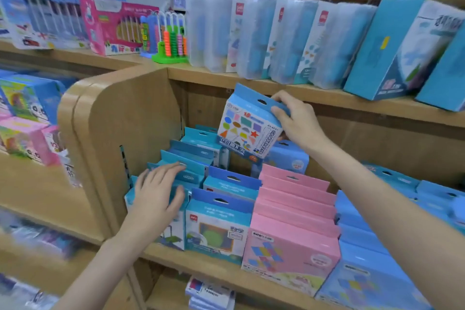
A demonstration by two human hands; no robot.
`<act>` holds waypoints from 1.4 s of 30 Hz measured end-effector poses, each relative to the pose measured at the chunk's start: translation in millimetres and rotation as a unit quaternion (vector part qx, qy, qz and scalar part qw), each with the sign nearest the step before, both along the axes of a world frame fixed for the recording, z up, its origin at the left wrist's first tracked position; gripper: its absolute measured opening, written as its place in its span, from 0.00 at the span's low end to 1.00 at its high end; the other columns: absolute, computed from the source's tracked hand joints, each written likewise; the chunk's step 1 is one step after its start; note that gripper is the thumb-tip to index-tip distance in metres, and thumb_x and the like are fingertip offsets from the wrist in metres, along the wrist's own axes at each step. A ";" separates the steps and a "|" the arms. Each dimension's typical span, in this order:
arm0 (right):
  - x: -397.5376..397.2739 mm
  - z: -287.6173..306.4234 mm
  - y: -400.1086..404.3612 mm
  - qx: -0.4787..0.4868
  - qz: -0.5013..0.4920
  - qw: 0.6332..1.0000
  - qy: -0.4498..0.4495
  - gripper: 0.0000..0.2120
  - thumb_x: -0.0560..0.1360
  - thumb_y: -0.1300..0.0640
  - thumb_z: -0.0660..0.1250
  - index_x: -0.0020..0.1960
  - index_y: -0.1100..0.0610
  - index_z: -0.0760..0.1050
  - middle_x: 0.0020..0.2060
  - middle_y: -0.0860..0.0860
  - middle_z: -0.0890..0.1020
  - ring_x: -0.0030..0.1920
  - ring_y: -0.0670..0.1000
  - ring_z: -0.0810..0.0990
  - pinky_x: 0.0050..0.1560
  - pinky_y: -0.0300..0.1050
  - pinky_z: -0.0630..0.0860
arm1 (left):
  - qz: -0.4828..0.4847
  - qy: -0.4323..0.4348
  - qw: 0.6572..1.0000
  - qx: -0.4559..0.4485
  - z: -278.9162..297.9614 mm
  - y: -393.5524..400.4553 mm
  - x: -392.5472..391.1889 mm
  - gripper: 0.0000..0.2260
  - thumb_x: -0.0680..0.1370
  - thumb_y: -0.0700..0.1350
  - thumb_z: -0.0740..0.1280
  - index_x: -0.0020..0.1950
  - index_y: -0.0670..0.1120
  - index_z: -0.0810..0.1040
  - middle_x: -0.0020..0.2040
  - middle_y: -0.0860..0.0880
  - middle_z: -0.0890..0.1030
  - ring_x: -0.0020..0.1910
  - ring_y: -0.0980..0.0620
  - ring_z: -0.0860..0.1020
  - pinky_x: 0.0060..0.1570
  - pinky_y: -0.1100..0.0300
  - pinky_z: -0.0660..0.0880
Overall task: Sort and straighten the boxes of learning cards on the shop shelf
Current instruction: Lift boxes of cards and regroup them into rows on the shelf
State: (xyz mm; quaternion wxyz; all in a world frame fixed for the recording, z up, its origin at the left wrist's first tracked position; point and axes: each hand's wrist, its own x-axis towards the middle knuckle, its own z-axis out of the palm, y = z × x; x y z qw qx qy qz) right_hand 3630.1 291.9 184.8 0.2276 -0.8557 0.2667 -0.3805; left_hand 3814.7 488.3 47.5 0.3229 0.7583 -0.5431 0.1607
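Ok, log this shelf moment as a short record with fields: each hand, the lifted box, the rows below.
right hand: grips the hang tab of the shapes box, held up in the air, tilted
left hand: fingers fairly straight, resting on the tabs of the teal boxes in the leftmost row
shapes box: white front with coloured shapes, blue tab, clear of the rows
pink boxes: one row, front to back, right of the teal rows
blue boxes: row at the right
shelf: wooden, boxes standing in rows
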 end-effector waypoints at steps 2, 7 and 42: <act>4.1 -9.9 -10.3 -0.024 -0.017 0.999 0.046 0.05 0.78 0.60 0.58 0.49 0.53 0.72 0.42 0.55 0.80 0.39 0.56 0.80 0.34 0.51 0.80 | -0.013 -0.010 1.000 -0.012 -1.2 -0.6 0.9 0.21 0.75 0.51 0.51 0.61 0.44 0.74 0.59 0.48 0.77 0.59 0.53 0.67 0.64 0.49 0.57; -27.1 -15.9 -37.1 -0.007 -0.068 0.995 0.070 0.04 0.78 0.58 0.59 0.48 0.50 0.72 0.42 0.48 0.80 0.44 0.55 0.80 0.44 0.61 0.77 | -0.069 -0.020 0.997 -0.041 15.8 -17.6 -2.1 0.17 0.75 0.49 0.53 0.60 0.47 0.72 0.57 0.50 0.77 0.58 0.53 0.68 0.62 0.54 0.55; -88.5 -34.3 -57.2 -0.135 -0.236 0.909 0.316 0.06 0.77 0.57 0.60 0.42 0.55 0.67 0.41 0.61 0.79 0.46 0.65 0.77 0.39 0.51 0.70 | -0.314 -0.041 0.945 0.084 33.0 -70.9 -63.8 0.27 0.75 0.68 0.53 0.67 0.53 0.67 0.66 0.54 0.72 0.67 0.57 0.62 0.66 0.49 0.49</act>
